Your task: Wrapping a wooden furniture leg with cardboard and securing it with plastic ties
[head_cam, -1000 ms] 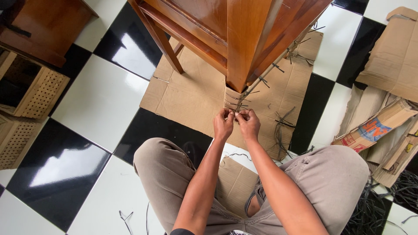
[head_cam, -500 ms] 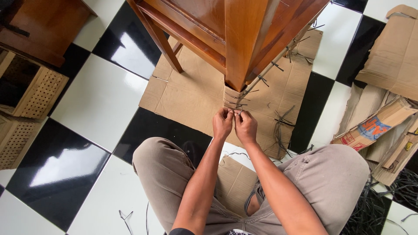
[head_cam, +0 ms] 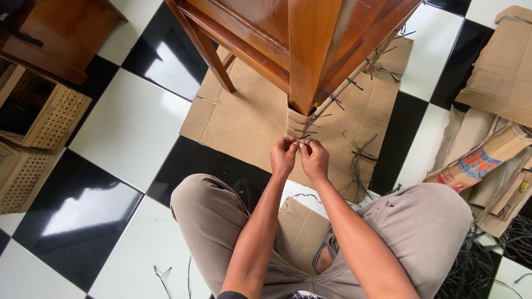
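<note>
Dark strap [head_cam: 300, 143] pinched shut by left hand [head_cam: 284, 158] & right hand [head_cam: 315, 159] at cardboard-wrapped table leg [head_cam: 299, 123]; if pulled unevenly, wrap could probably be torn or the strap slipped.

Glossy, smooth varnished wood on the leg [head_cam: 308, 55]. Matt, rough brown cardboard [head_cam: 244, 119] spread under that leg, more of it wrapped round its foot. Thin dark plastic straps [head_cam: 303, 132] over the wrap. Polished black-and-white tiles [head_cam: 127, 127] beside the cardboard, mirror-bright. Soft matt cloth on the trousers [head_cam: 210, 221]. Pale perforated wood on the crates [head_cam: 52, 119], left of the leg.
</note>
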